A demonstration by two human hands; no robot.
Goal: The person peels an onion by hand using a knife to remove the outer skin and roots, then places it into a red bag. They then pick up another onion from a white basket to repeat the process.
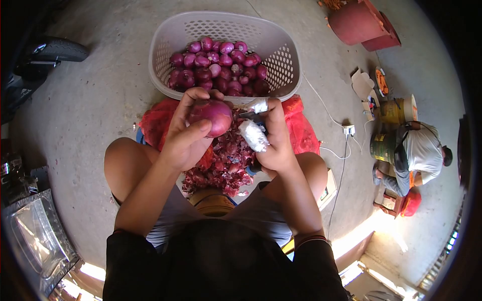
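My left hand (183, 133) is closed around a red onion (213, 118), its fingers over the far side and the thumb on the near side. Just right of it, my right hand (273, 138) grips what looks like a small knife (247, 115), whose dark blade points toward the onion; its handle is hidden. White wrapping (253, 135) covers the thumb and index finger of that hand. Below both hands lies a heap of dry onion skins (221, 165). Beyond them, a grey plastic basket (165, 47) contains many shiny purple onions (216, 70).
Red mesh sacking (301, 125) lies on both sides of the skins, between my knees. A power strip (349, 130) with cables sits on the floor at right. Further right, a person (422, 150) bends beside buckets (396, 109). A motorbike wheel (60, 50) stands at left.
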